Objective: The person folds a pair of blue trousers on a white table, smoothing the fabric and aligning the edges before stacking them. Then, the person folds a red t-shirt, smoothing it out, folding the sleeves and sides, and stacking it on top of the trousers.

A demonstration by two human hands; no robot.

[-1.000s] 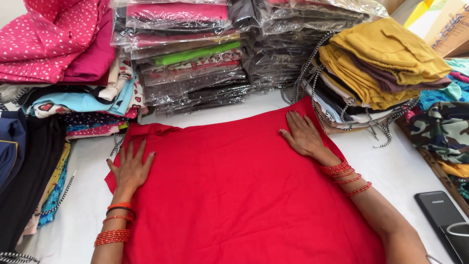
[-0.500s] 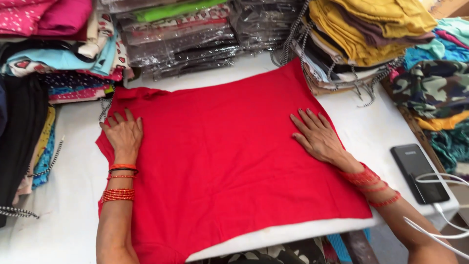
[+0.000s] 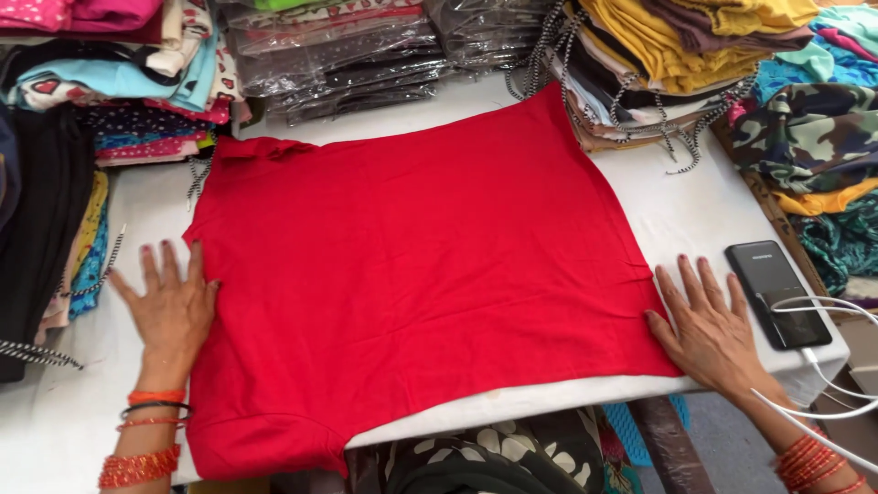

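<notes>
Both hands flat, fingers spread, gripping nothing. Left hand [image 3: 169, 306] lies palm down w/ its thumb side on the left edge of the flat red cotton garment [image 3: 421, 265], rest of the fingers on the white table cover [image 3: 55, 430]. Orange and red bangles [image 3: 142, 434] stack on that wrist, nearer the camera. Right hand [image 3: 709, 329] is palm down too, open, thumb side touching the garment's right edge near its lower corner, fingers pointing away over bare white cover. Red bangles [image 3: 814, 462] on this wrist as well.

Garment is spread smooth betw. the two hands, running from the near table edge away toward the stacks; one sleeve folds over at its far left corner.

Just right of the right hand: a black slab-shaped power bank [image 3: 776, 291], w/ a white cable [image 3: 823, 402] plugged into its near end, looping off the table.

Beyond the left hand: folded stack of patterned and pale blue clothes [image 3: 119, 91], dark pile further left. Far centre: clear-plastic-wrapped garment packs [image 3: 366, 55]. Beyond the right hand: mustard-yellow folded pile [image 3: 677, 46] w/ striped drawcords, then camouflage-print fabric [image 3: 805, 128].
</notes>
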